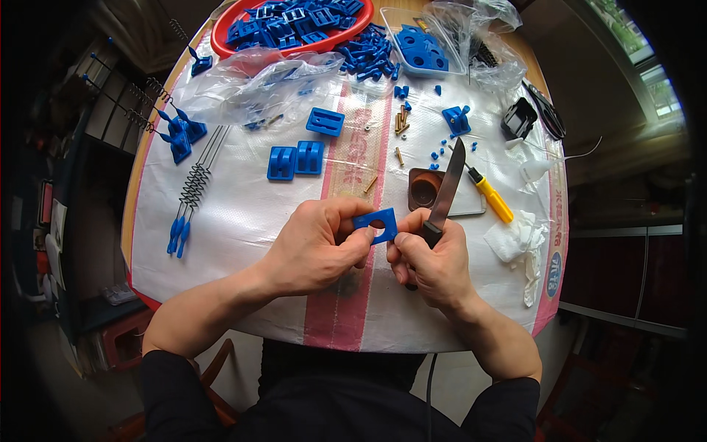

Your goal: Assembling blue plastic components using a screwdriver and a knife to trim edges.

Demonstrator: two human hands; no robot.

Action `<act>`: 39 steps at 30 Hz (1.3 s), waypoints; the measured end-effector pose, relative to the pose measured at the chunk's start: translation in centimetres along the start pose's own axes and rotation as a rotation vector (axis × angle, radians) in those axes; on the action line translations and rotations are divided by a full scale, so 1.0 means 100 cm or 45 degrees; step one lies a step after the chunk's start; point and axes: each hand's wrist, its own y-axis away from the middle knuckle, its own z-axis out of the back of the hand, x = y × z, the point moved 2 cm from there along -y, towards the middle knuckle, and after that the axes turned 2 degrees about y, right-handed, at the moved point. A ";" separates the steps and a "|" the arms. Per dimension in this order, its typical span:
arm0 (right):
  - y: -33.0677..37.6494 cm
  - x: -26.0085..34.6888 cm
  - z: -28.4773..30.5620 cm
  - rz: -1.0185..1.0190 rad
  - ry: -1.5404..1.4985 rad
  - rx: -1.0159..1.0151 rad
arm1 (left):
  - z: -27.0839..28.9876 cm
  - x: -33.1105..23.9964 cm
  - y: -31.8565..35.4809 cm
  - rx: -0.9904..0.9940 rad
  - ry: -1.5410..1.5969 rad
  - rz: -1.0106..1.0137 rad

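A small blue square plastic plate (pixel 390 216) with a round hole is pinched between the thumb and fingers of my left hand (pixel 313 247). My right hand (pixel 440 267) grips the black handle of a knife (pixel 451 180), whose blade points up and away from me. The right thumb and fingertips also meet the plate's right edge. Just beyond the hands, a brass-coloured screw (pixel 370 184) lies on the sheet. Beside the knife sits a brown round cup (pixel 423 193), partly behind the blade.
A red basin (pixel 340 46) heaped with blue parts stands at the back, beside a clear tub (pixel 458 68). Blue blocks (pixel 309 158), a yellow-handled screwdriver (pixel 495 199), crumpled tissue (pixel 515 237) and scissors (pixel 543 110) lie around. Blue-tipped wire springs (pixel 194 188) are at left.
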 end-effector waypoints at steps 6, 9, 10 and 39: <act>0.001 -0.001 -0.001 -0.013 -0.004 0.003 | 0.000 -0.001 0.002 0.032 0.052 0.058; 0.001 0.000 -0.001 -0.033 -0.005 -0.004 | -0.001 0.000 0.002 0.055 0.090 0.069; 0.001 -0.001 -0.001 -0.039 -0.011 -0.003 | -0.001 0.000 0.003 0.066 0.097 0.073; 0.001 -0.003 -0.002 -0.081 0.012 -0.015 | 0.002 0.016 -0.004 0.149 0.311 0.153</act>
